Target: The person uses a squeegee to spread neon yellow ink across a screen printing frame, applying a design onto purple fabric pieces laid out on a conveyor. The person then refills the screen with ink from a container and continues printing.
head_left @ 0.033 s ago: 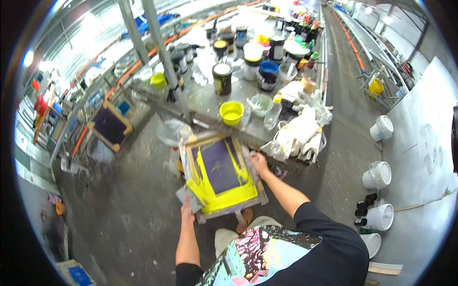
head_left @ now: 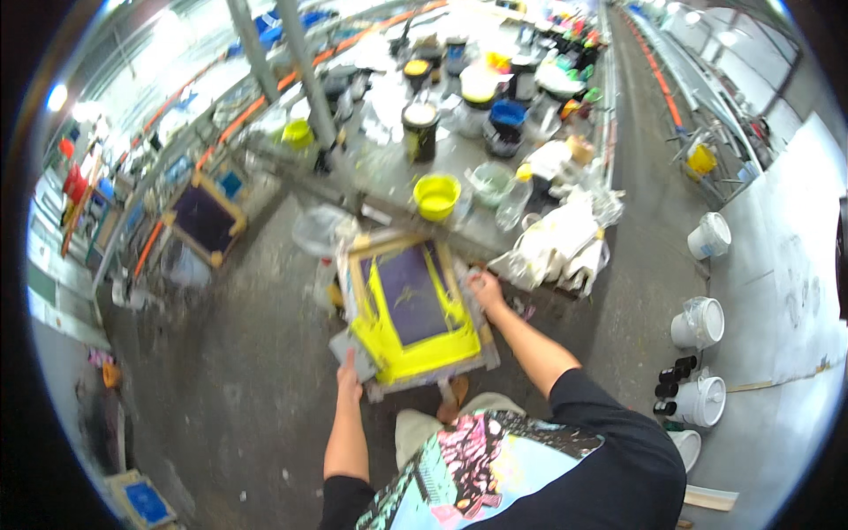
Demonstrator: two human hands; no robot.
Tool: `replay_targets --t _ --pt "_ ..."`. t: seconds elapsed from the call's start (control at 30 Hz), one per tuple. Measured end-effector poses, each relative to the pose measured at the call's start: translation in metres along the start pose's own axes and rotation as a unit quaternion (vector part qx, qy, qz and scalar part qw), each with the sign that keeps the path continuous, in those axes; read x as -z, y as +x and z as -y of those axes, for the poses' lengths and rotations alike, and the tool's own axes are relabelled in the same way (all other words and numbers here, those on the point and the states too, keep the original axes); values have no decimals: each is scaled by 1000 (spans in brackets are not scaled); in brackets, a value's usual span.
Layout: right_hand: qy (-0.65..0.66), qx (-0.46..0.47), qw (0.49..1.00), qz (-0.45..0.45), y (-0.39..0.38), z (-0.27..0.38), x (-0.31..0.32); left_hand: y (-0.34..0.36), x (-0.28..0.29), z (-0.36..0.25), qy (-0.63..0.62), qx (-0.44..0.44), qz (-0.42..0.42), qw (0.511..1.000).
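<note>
Screen (head_left: 409, 305) looks stiff, slippery inside; best held by wooden edge (head_left: 386, 246). Left grip (head_left: 350, 375) pinches grey scraper (head_left: 352, 353); right grip (head_left: 483, 293) I cannot tell.

Grey flat plate (head_left: 353, 355) gripped in left hand (head_left: 350, 378), at lower-left corner of framed screen (head_left: 358, 281). Right hand (head_left: 482, 291) placed at the frame's right side; its finger closure can't be made out. Dark purple mesh (head_left: 411, 305) bordered by yellow ink (head_left: 415, 360), pooled thickest along near edge. Yellow bowl (head_left: 436, 196) and crumpled white cloth (head_left: 556, 243) set on cluttered table (head_left: 375, 163) beyond. Lidded white buckets (head_left: 698, 322) lined up at right wall.
</note>
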State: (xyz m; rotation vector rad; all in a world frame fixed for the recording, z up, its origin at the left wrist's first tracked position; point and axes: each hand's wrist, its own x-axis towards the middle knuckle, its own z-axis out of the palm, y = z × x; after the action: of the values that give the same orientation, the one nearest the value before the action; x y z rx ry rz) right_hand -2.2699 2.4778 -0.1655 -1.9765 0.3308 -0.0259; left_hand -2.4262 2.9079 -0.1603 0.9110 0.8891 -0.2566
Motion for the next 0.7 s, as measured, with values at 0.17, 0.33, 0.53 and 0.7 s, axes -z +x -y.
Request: replay_targets --t 0.17,0.33,0.53,0.7 --pt "-237 101 966 -3 -4 46 -1 64 28 -4 120 -13 16 993" --pt "-152 233 960 -28 4 175 -53 97 38 0 139 37 28 989" --pt "-6 377 922 -86 133 364 -187 116 43 -21 118 98 98 983" --pt "-74 327 914 -230 251 478 -278 148 60 -28 142 178 170 959"
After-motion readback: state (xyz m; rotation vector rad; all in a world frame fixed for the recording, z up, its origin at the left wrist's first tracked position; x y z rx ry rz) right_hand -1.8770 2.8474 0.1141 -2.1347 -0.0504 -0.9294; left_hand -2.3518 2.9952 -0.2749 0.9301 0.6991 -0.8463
